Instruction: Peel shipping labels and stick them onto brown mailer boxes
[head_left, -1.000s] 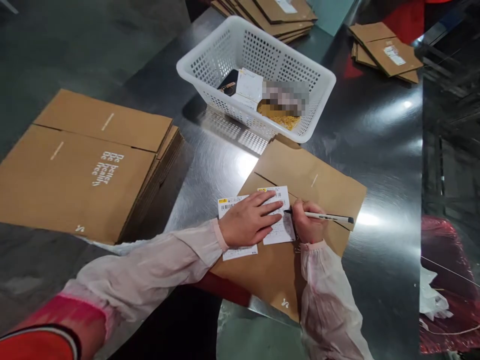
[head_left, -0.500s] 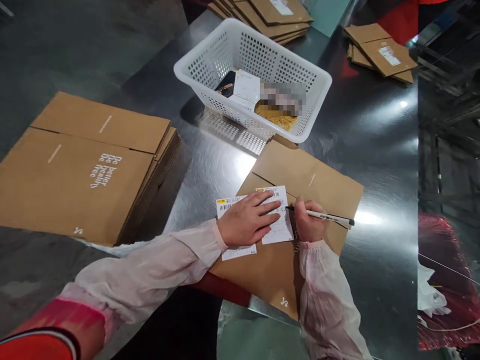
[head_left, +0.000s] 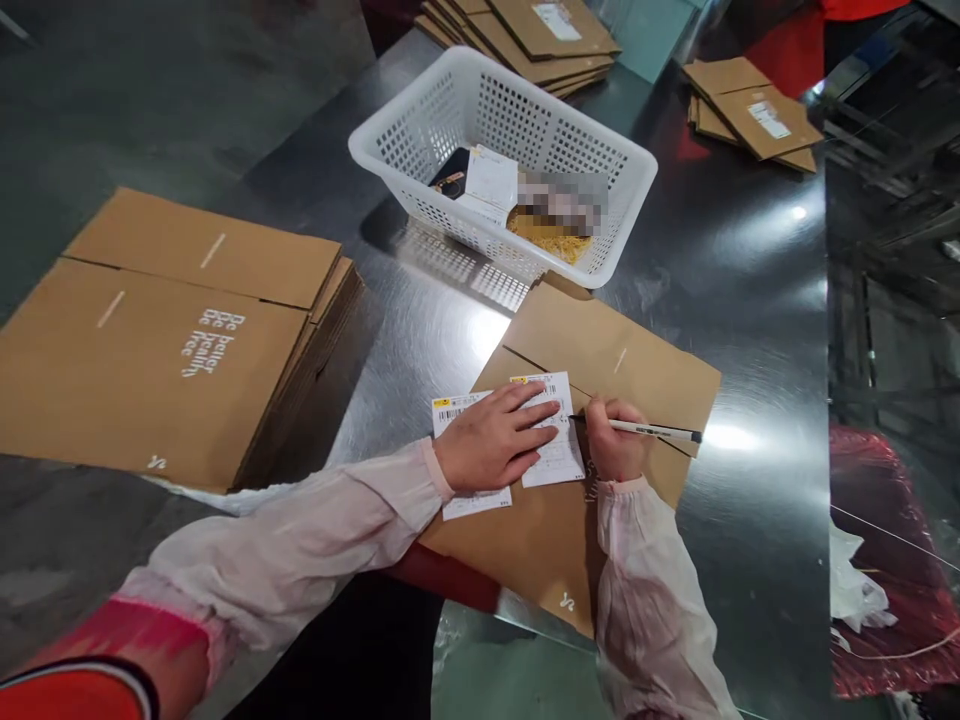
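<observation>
My left hand (head_left: 496,438) lies flat, fingers stretched out, across two printed labels. The right-hand label (head_left: 561,455) is partly under its fingertips, and the left-hand label (head_left: 474,505) is mostly covered by the palm. Both labels rest on a flattened cardboard box (head_left: 645,345). In my right hand (head_left: 616,440) is a white pen with a black end (head_left: 656,430), its tip touching the right edge of the right-hand label. This hand is closed round the pen and rests on the cardboard.
A white plastic basket (head_left: 360,150) holding papers and yellow strands stands behind the cardboard. At left is a stack of flattened boxes (head_left: 172,340). More folded boxes (head_left: 555,60) and labelled cartons (head_left: 750,105) lie at the back of the metal table (head_left: 757,270). Red plastic (head_left: 892,600) hangs at right.
The pen tip has shifted very slightly at the label's edge. My left hand keeps its place, and the view has moved a little.
</observation>
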